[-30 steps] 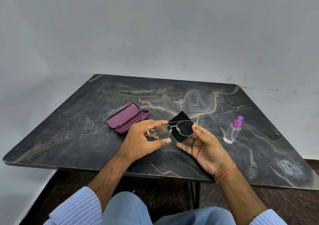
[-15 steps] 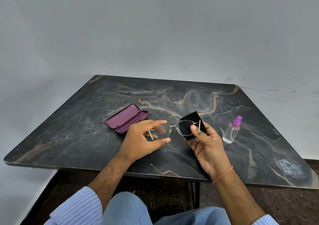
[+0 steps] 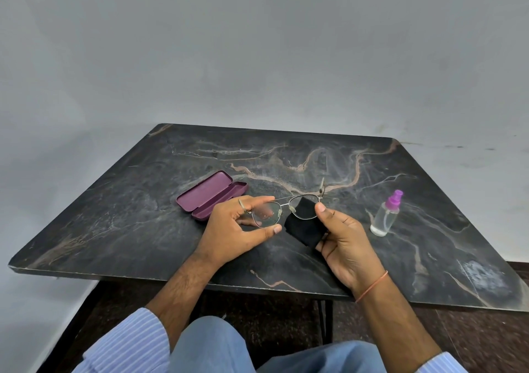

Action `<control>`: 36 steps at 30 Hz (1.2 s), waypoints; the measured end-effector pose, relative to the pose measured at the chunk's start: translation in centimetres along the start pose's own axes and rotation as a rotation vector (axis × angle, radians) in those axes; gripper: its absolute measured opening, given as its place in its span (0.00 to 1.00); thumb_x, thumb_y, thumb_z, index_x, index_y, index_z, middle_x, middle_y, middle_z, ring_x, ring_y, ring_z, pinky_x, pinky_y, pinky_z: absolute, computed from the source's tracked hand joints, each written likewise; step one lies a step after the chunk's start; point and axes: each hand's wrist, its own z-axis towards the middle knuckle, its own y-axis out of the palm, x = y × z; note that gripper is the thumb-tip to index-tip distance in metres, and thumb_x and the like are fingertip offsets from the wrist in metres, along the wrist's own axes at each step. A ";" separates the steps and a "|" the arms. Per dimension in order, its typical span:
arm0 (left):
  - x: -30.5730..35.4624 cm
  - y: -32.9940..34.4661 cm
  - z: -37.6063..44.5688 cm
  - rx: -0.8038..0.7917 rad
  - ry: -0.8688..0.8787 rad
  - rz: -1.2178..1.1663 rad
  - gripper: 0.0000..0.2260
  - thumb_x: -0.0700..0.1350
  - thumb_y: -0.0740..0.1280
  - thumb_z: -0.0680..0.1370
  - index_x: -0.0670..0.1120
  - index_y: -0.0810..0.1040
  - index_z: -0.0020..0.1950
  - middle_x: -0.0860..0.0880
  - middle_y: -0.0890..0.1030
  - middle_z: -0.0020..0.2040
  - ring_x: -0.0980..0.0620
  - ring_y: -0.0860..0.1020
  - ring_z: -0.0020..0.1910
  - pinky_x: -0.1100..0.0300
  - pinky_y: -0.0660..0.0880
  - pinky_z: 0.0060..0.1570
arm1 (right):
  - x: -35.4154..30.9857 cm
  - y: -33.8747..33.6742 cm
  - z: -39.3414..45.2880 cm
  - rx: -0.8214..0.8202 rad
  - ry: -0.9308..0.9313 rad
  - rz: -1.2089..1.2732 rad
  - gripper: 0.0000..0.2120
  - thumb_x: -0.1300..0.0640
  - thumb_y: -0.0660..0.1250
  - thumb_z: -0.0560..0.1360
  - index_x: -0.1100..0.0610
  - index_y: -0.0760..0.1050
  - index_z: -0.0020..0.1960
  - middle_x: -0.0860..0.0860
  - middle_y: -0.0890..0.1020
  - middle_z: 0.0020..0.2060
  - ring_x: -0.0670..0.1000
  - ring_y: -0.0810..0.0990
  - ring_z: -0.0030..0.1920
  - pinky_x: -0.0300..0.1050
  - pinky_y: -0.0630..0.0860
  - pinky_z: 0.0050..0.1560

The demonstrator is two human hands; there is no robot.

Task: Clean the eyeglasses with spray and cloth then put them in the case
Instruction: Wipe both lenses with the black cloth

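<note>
So the left hand (image 3: 237, 229) is pinching the eyeglasses (image 3: 282, 209) by the left lens rim, forefinger on top and thumb underneath, holding them up off the dark marble table (image 3: 114, 215). The right hand (image 3: 342, 239) has the black cloth (image 3: 305, 226) gripped, thumb pressed on the near face of the right lens and the cloth bunched behind and below it. Compared with half a second ago, the cloth has dropped lower and now hangs down past the lens toward the palm, where before it stuck up above the fingers behind the lens. The right temple arm also points up and away now instead of lying along the fingers. The purple case (image 3: 210, 193) sits open on the table just behind the left hand, same spot as before. The spray bottle (image 3: 386, 213) with its pink top stands upright off to the right, apart from both hands, and hasn't budged.
</note>
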 end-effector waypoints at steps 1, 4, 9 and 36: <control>0.1 0.0 0.0 -0.003 -0.002 -0.007 0.26 0.42 0.86 0.71 0.54 0.86 0.68 0.54 0.89 0.55 0.51 0.89 0.57 0.57 0.87 0.55 | 0.0 -0.1 0.0 -0.014 0.011 -0.001 0.22 0.55 0.72 0.77 0.73 0.81 0.60 0.68 0.85 0.59 0.66 0.84 0.63 0.60 0.84 0.61; 0.1 0.0 0.0 -0.022 -0.004 -0.024 0.26 0.42 0.86 0.71 0.52 0.86 0.68 0.54 0.90 0.56 0.52 0.89 0.58 0.58 0.87 0.54 | -0.3 0.0 -0.2 -0.065 0.050 0.001 0.17 0.54 0.70 0.78 0.67 0.85 0.58 0.67 0.86 0.59 0.65 0.85 0.62 0.58 0.84 0.60; 0.1 0.0 0.1 -0.047 -0.010 -0.027 0.26 0.42 0.86 0.71 0.50 0.87 0.69 0.55 0.90 0.57 0.53 0.88 0.59 0.60 0.86 0.56 | -0.6 0.0 -0.3 -0.114 0.091 0.040 0.16 0.55 0.67 0.79 0.65 0.86 0.57 0.66 0.87 0.57 0.61 0.88 0.57 0.57 0.86 0.56; -0.2 0.0 0.2 -0.049 -0.016 -0.004 0.27 0.43 0.86 0.71 0.50 0.86 0.69 0.55 0.89 0.56 0.54 0.88 0.57 0.61 0.86 0.55 | -0.3 0.0 -0.1 -0.119 0.060 0.089 0.17 0.59 0.67 0.81 0.69 0.81 0.64 0.67 0.85 0.61 0.63 0.86 0.61 0.54 0.86 0.53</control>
